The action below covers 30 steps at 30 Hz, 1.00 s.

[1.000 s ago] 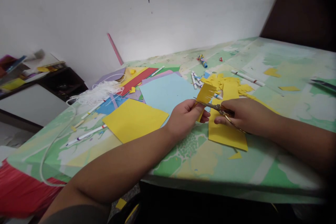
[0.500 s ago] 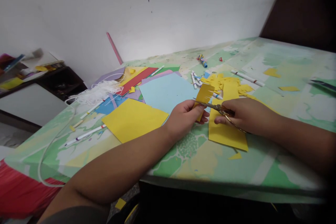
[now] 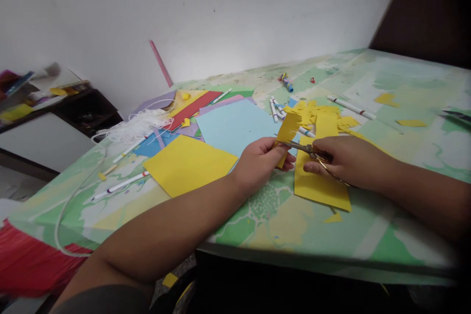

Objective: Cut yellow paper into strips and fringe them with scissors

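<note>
My left hand (image 3: 262,163) pinches a small yellow paper strip (image 3: 289,127) whose upper right edge is cut into a fringe. The fingers of my right hand (image 3: 340,162) are wrapped round the handles of a pair of scissors (image 3: 304,148). Its blades lie across the strip, just above my left fingers. Under the scissors, a longer yellow paper piece (image 3: 320,191) rests on the table. Fringed yellow paper scraps (image 3: 312,110) are heaped beyond my hands. A larger yellow sheet (image 3: 189,164) lies to the left, next to my left forearm.
A light blue sheet (image 3: 235,125) covers other coloured papers on the patterned tablecloth (image 3: 412,196). White string (image 3: 142,125) sits in a tangle at left. Several markers, including a white marker (image 3: 351,107), are scattered about. A dark blade-like object (image 3: 456,120) lies at far right. The wall stands behind.
The view has shifted slightly, so the table items sit a little further right. Both hands keep their hold. The strip's fringed top now looks more curled and turned edge-on.
</note>
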{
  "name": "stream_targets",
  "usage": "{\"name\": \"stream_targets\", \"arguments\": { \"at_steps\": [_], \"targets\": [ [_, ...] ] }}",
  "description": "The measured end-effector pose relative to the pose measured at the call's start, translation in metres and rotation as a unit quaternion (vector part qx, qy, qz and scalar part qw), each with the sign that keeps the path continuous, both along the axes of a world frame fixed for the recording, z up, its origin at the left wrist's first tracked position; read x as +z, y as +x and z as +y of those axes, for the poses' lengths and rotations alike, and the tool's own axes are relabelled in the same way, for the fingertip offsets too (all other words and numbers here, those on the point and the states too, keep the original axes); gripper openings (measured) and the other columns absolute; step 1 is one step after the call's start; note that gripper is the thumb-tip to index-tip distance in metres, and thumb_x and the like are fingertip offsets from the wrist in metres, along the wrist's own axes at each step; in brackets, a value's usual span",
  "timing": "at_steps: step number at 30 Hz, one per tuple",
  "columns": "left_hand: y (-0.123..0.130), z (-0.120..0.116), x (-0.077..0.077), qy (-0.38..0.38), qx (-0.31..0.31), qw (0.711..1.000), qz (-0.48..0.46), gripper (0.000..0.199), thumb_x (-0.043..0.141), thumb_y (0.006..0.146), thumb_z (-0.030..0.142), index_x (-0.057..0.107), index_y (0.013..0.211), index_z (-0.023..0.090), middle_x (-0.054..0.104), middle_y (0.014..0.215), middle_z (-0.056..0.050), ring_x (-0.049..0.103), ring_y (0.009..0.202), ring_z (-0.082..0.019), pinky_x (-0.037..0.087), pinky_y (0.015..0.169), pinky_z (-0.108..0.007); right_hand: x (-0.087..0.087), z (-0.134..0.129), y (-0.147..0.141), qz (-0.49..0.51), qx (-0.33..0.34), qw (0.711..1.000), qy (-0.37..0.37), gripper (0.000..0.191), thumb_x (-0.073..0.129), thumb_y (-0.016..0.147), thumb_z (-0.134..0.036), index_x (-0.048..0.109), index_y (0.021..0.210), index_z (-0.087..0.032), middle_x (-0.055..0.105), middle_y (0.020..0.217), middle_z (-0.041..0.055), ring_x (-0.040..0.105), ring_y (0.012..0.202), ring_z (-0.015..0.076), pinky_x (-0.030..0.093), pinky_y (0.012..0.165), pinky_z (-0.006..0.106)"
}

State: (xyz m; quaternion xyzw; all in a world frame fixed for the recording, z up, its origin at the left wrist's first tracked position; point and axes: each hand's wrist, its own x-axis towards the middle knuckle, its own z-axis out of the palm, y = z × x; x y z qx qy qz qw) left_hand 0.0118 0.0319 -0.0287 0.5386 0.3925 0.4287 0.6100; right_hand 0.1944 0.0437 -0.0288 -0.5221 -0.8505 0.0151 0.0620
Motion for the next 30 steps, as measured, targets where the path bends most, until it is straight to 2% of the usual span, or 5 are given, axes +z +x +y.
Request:
{"name": "stream_targets", "arguments": {
  "at_steps": [24,30],
  "targets": [
    [-0.0017,0.0010,-0.0012,0.027,-0.003,1.000,0.013,0.013,0.051,0.072,0.025,0.054,0.070,0.012,0.057,0.063,-0.001,0.054,0.055,-0.007,0.044,0.057,-0.023,0.0027,-0.0017,-0.0008,0.007,-0.020,1.000,-0.010,0.041,0.039,0.069,-0.058,0.038,0.054,-0.020,0.048,0.051,0.0005,0.039,0.047,0.0122,0.021,0.044,0.024],
    [-0.0015,0.0008,-0.0007,0.017,0.009,1.000,0.010,0.014,0.050,0.073,0.025,0.053,0.070,0.012,0.056,0.060,0.000,0.053,0.053,-0.007,0.044,0.056,-0.023,0.0001,-0.0008,0.0019,0.014,-0.002,1.000,-0.026,0.040,0.039,0.069,-0.058,0.041,0.057,-0.020,0.049,0.054,0.0003,0.040,0.047,0.0113,0.020,0.044,0.023]
  ]
}}
